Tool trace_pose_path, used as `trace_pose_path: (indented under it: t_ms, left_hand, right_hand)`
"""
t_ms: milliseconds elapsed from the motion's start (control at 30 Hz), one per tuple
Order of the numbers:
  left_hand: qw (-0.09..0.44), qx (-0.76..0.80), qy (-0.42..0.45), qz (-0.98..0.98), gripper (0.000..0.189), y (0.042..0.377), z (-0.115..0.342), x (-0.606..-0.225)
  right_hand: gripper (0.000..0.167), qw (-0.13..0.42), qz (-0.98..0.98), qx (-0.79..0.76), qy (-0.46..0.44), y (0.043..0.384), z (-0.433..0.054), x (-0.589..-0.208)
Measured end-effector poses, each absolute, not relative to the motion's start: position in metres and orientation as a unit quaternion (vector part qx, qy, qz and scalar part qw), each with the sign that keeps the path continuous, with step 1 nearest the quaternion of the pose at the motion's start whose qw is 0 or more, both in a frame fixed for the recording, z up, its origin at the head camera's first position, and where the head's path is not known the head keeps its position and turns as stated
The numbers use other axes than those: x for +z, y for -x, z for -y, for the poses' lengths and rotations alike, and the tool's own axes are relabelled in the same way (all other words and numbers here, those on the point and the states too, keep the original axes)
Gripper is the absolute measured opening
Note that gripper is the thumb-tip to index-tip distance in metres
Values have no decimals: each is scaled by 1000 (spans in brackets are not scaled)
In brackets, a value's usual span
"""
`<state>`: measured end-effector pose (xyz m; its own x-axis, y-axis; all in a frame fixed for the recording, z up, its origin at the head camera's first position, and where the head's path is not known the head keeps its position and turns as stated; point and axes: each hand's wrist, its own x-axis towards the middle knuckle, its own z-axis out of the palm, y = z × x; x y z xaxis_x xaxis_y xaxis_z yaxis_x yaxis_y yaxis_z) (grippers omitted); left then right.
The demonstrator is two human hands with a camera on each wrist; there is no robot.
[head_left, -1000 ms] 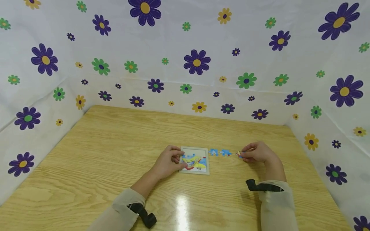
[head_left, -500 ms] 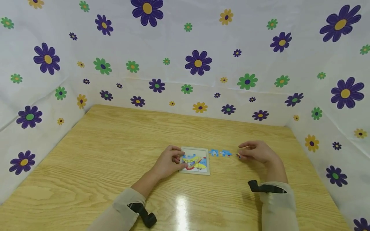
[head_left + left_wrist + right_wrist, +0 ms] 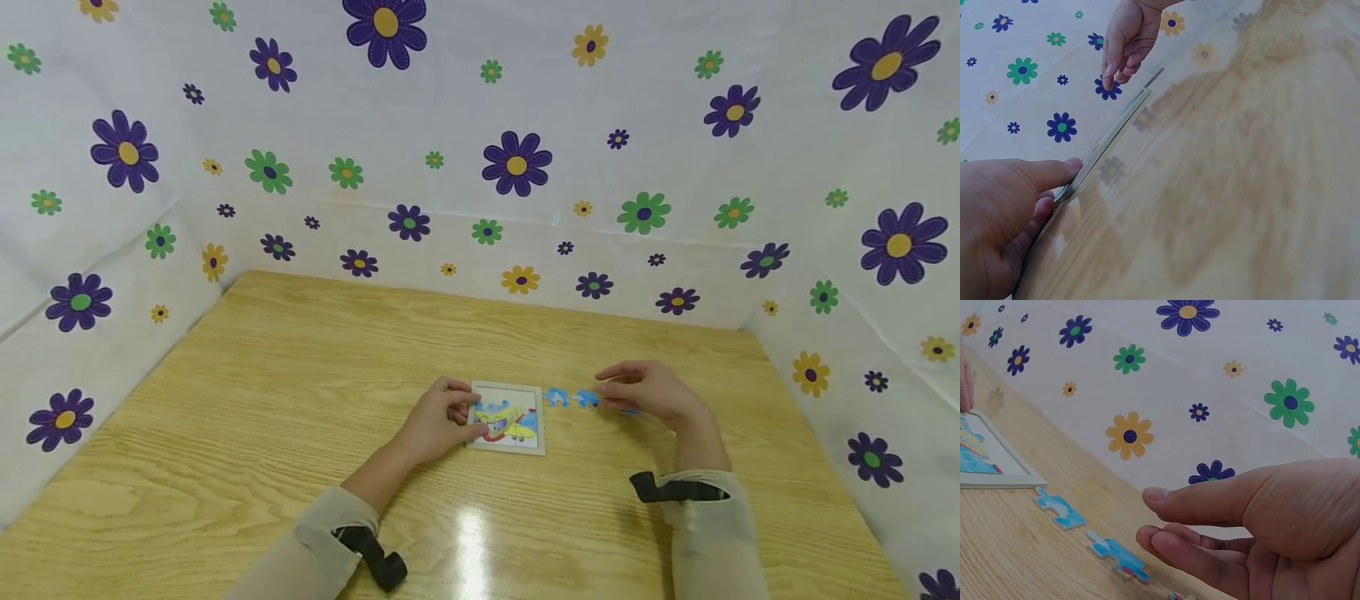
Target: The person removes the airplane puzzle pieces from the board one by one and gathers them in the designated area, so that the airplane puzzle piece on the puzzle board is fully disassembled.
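Note:
My left hand holds the left side of a square puzzle tray, which lies on the table with a partly filled yellow aeroplane picture. In the left wrist view the thumb presses on the tray's edge. To the tray's right lie two blue jigsaw pieces, a nearer one and a farther one. My right hand hovers by the farther piece, thumb and fingers apart, nothing between them. A third jigsaw piece lies under the right hand, mostly hidden.
The wooden table is bordered at the back and sides by white cloth printed with flowers. Black straps circle both sleeves.
My right hand has let go of the third jigsaw piece, leaving it on the table, and moved left towards the middle piece. The left hand stays on the tray.

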<state>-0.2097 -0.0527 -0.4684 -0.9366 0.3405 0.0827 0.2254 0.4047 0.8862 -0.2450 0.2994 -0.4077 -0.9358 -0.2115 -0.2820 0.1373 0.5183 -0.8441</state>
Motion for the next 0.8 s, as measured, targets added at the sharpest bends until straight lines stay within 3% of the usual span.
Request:
trace_pose_path:
  t_ms: [800]
  left_hand:
    - [64, 519, -175, -834, 45, 211, 55, -471]
  right_hand:
    - [39, 193, -835, -512, 63, 251, -257, -410]
